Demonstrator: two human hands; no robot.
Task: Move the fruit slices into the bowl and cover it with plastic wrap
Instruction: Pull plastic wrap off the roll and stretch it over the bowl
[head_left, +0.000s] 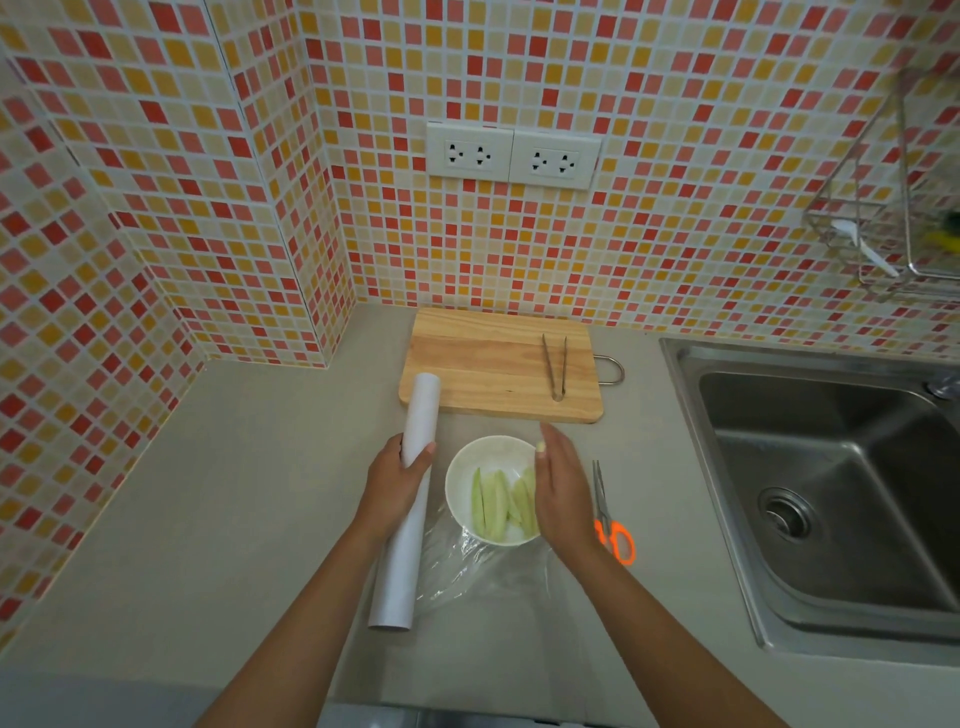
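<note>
A white bowl (485, 457) sits on the grey counter and holds several pale green fruit slices (493, 504). My left hand (397, 480) grips a long white roll of plastic wrap (410, 499) lying just left of the bowl. Clear film (467, 566) runs from the roll across the counter in front of the bowl and under my right arm. My right hand (563, 486) hovers flat over the bowl's right rim, fingers straight, holding nothing that I can see.
A wooden cutting board (483, 364) with metal tongs (556, 364) lies behind the bowl. Orange-handled scissors (610, 519) lie to the bowl's right. A steel sink (831, 493) fills the right side. Tiled walls close the back and left.
</note>
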